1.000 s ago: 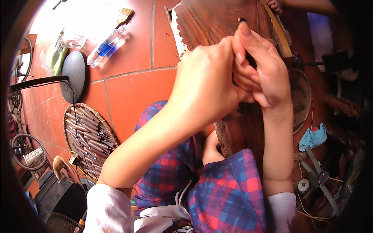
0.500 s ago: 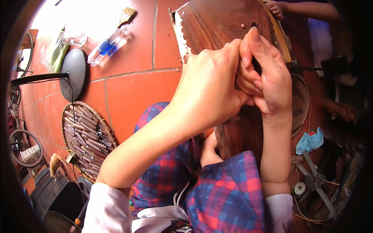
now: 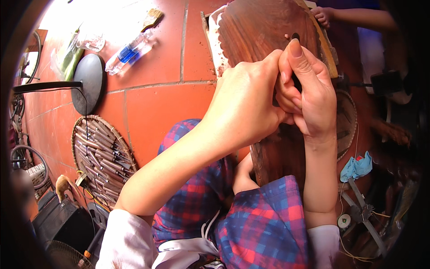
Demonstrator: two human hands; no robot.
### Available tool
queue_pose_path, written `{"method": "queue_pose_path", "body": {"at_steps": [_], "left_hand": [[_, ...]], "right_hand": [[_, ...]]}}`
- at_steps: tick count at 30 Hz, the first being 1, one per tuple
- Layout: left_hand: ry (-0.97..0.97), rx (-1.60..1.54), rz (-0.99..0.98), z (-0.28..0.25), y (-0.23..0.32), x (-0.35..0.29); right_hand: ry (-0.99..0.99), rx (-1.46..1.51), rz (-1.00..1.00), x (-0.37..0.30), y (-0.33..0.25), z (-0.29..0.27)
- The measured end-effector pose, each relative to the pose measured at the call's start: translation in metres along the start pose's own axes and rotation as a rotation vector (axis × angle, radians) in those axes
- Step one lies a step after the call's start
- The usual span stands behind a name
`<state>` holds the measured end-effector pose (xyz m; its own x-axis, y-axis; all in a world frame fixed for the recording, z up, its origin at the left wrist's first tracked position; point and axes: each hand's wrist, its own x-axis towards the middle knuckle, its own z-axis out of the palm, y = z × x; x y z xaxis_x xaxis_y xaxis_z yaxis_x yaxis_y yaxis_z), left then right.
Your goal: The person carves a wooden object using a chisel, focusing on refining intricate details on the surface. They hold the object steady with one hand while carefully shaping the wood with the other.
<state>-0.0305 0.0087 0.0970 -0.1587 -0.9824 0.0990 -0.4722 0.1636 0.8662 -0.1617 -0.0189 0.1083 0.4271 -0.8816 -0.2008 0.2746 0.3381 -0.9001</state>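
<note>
Filling the lower left are a fan [image 3: 62, 252] and a black box [image 3: 65, 219]. Above them, a round basket [image 3: 119, 134] of slim, wooden-handled tools [image 3: 99, 154] lies on the red tiles [image 3: 152, 105]. Farther off stand a black disc [image 3: 88, 85] with an arm reaching out to the left and, just behind it, a clear bag [image 3: 69, 65] with something green inside. To their right, a clear bottle [image 3: 129, 54] with a blue label lies on its side near a brush [image 3: 152, 19].

At the centre are my plaid shorts [image 3: 264, 219], and above them my left hand [image 3: 248, 92], back up, its fingers bent inward and pressed against the other hand. The wooden board [image 3: 257, 27], dark-grained with a scalloped edge, lies beneath both hands and runs from beside my lap to the top edge.

My right hand [image 3: 311, 96] has its fingers curled and its thumb pointing up; a dark tip [image 3: 295, 36] shows just past the thumb. I cannot tell what either hand is grasping, as the fingers hide it.

At upper right, another person's hand [image 3: 320, 17] is beside the board's far edge. Below, at far right, are a blue cloth [image 3: 357, 167] and a spool [image 3: 344, 220].
</note>
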Motion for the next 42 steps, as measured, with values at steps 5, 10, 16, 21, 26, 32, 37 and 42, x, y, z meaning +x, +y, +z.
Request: {"method": "queue_pose_path", "body": {"at_steps": [5,10,16,21,26,32,37,42], "left_hand": [[0.021,-0.144,0.015,-0.011,-0.01,0.002],[0.085,-0.182,0.381,-0.006,0.009,-0.014],[0.327,-0.257,0.174,0.017,0.006,-0.06],[0.007,0.051,-0.064,0.066,0.015,-0.12],[0.065,0.067,-0.136,0.089,0.022,-0.118],[0.107,0.205,-0.163,0.1,0.02,-0.112],[0.084,0.116,-0.192,0.09,0.026,-0.116],[0.11,0.218,-0.174,0.093,0.017,-0.106]], "right_hand": [[0.009,-0.069,-0.15,0.012,0.008,0.013],[-0.088,0.215,-0.368,-0.023,-0.046,0.004],[0.007,-0.205,-0.034,-0.079,-0.024,-0.045],[0.204,-0.367,-0.08,-0.097,-0.001,-0.062],[0.265,-0.731,-0.244,-0.088,0.015,-0.046],[0.382,-0.696,-0.148,-0.086,0.025,-0.042],[0.372,-0.673,-0.124,-0.085,0.023,-0.036],[0.395,-0.741,-0.156,-0.074,0.025,-0.04]]}}
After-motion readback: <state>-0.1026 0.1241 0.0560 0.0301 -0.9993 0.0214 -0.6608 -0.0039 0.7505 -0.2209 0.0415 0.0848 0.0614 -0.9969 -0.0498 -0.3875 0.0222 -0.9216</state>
